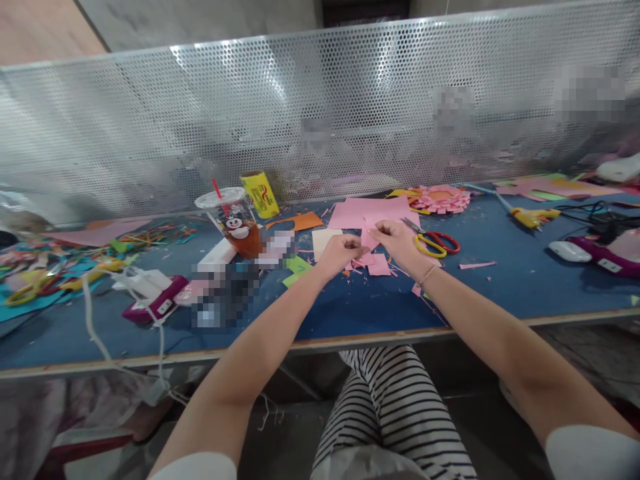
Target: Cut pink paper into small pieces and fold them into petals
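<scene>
Pink paper pc. (369, 241) runs lengthwise approx. fore-aft btwn fingers (384, 228).

Perforated silver metal panel (200, 133) is closing the far side; clear plastic cup of amber drink (245, 233) is blocking leftward. Right of red-and-yellow-handled metal scissors (432, 238), mostly bare blue bench (520, 287) is running to a purple power strip (613, 263).

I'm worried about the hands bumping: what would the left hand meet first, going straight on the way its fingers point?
Probably the small pink paper piece between the hands, very near the left hand; the right hand appears just beyond. Depth is unclear here.
</scene>
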`<state>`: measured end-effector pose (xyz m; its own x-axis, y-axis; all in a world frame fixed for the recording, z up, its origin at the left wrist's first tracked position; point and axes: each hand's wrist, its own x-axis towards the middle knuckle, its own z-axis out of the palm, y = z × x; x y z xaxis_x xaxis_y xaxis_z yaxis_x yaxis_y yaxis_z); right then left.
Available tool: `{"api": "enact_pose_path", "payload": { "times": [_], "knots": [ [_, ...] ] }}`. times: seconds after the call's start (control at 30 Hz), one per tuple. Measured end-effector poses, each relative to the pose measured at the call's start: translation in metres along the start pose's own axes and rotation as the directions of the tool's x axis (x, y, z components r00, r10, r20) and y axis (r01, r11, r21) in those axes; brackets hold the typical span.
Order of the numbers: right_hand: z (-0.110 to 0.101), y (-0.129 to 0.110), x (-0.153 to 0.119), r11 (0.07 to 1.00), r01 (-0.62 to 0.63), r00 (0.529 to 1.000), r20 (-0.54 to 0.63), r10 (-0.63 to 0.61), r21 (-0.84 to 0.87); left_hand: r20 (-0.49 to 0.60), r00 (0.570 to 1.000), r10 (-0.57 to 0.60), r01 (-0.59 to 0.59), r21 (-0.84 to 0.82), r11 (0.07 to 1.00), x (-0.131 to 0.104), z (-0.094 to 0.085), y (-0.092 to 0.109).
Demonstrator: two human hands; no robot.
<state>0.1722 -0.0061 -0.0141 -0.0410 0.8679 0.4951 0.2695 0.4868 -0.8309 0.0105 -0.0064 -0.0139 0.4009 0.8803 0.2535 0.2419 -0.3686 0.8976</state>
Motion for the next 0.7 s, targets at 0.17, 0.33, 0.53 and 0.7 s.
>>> {"api": "enact_pose_path", "payload": {
  "times": [0.17, 0.33, 0.53, 0.7],
  "knots": [
    [0.0, -0.005, -0.001, 0.999, 0.035, 0.995, 0.096, -0.031, -0.035, 0.021, 1.0, -0.023, 0.022, 0.053, 0.998, -0.001, 0.008, -0.005],
    [-0.002, -0.007, -0.002, 0.999, -0.013, 0.997, 0.083, 0.01, 0.036, 0.03, 1.0, -0.001, 0.0, 0.06, 0.998, -0.002, 0.01, -0.001],
    [-0.003, -0.011, -0.004, 0.997, -0.072, 0.997, 0.007, 0.072, 0.033, 0.079, 0.997, -0.018, 0.019, -0.008, 1.0, -0.004, 0.012, 0.004],
    [-0.005, -0.004, 0.0, 0.964, -0.152, 0.988, 0.012, 0.153, 0.216, 0.063, 0.998, -0.028, 0.033, -0.091, 0.995, -0.003, 0.013, 0.0]
  ]
}}
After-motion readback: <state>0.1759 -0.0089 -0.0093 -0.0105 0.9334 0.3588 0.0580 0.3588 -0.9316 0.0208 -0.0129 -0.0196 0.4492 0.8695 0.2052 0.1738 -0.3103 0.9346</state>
